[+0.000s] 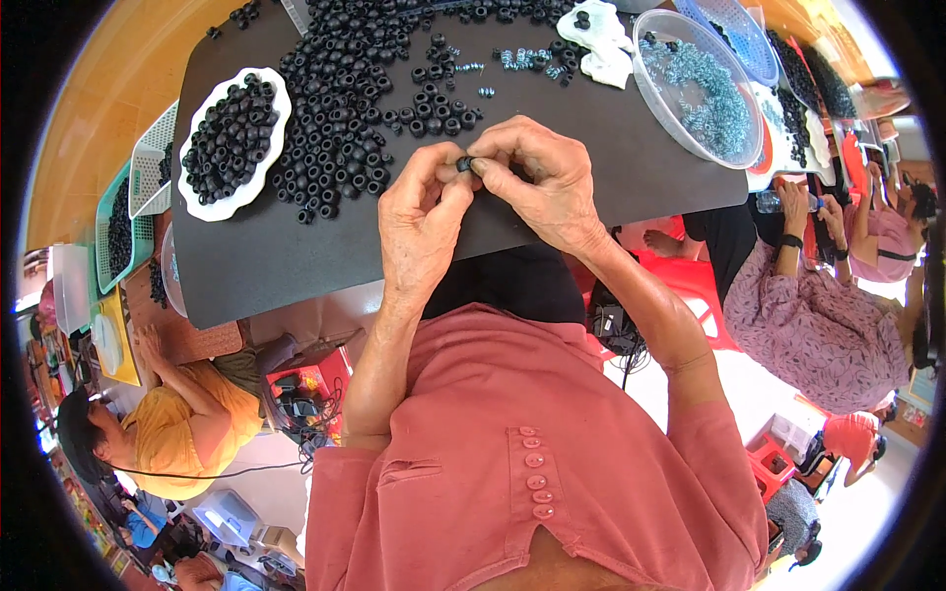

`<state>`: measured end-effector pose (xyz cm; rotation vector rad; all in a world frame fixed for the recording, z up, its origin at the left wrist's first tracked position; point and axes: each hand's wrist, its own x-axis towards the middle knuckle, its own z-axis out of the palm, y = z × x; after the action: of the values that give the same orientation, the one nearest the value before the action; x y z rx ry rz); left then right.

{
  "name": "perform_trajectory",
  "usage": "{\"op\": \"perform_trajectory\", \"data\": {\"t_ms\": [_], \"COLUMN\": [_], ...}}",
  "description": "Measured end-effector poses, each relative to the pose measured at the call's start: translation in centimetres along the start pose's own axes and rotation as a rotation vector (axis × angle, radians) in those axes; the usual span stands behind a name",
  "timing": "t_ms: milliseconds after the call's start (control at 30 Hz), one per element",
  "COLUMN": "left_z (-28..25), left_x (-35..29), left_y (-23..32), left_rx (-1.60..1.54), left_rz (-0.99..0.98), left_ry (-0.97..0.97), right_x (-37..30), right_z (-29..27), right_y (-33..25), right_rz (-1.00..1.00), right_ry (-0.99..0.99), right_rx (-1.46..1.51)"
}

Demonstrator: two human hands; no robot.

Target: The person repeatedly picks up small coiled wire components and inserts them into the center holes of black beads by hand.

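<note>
Above the near edge of the dark table, my left hand (424, 219) and my right hand (542, 182) meet, fingertips pinched around a small black ring-shaped piece (464, 164). Fingers cover part of it, so whatever sits inside its hole is hidden. Left of my hands and beyond them spreads a heap of similar black plastic pieces (330, 128), each with a round hole. A smaller cluster of them (434, 113) lies just past my fingertips. Small pale-blue coil springs (522, 59) are scattered farther back on the tabletop.
A white scalloped plate (280, 128) of black pieces stands at left. To the right is a clear round tub (645, 103) of blue springs, beside a blue basket (764, 64). Green (105, 246) and white baskets (148, 163) flank the table's left. Other people sit on both sides.
</note>
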<state>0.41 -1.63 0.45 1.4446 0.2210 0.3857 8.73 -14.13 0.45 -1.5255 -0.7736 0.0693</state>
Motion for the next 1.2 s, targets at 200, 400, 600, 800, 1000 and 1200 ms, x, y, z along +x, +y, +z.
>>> {"op": "perform_trajectory", "data": {"t_ms": [200, 400, 600, 800, 1000, 1200], "left_z": [0.0, -0.2, -0.4, -0.3, -0.6, -1.6], "left_x": [-0.1, 0.1, 0.1, 0.0, 0.1, 0.5], "left_y": [-0.2, -0.1, 0.2, 0.0, 0.5, 0.3], "left_rx": [-0.018, -0.036, -0.012, -0.01, 0.045, 0.032], "left_rz": [-0.027, -0.034, -0.062, -0.045, -0.068, -0.15], "left_ry": [0.018, 0.013, -0.012, -0.032, -0.081, -0.15], "right_x": [0.0, 0.2, 0.2, -0.1, -0.2, -0.2], "right_z": [-0.1, 0.0, 0.0, 0.1, 0.1, 0.1], "right_y": [0.0, -0.5, -0.3, 0.1, 0.1, 0.1], "right_rz": [0.004, -0.032, -0.025, 0.087, 0.092, 0.037], "right_ry": [-0.033, -0.055, -0.075, -0.063, -0.046, -0.041], "right_rx": [0.012, -0.056, -0.051, 0.131, 0.118, 0.155]}}
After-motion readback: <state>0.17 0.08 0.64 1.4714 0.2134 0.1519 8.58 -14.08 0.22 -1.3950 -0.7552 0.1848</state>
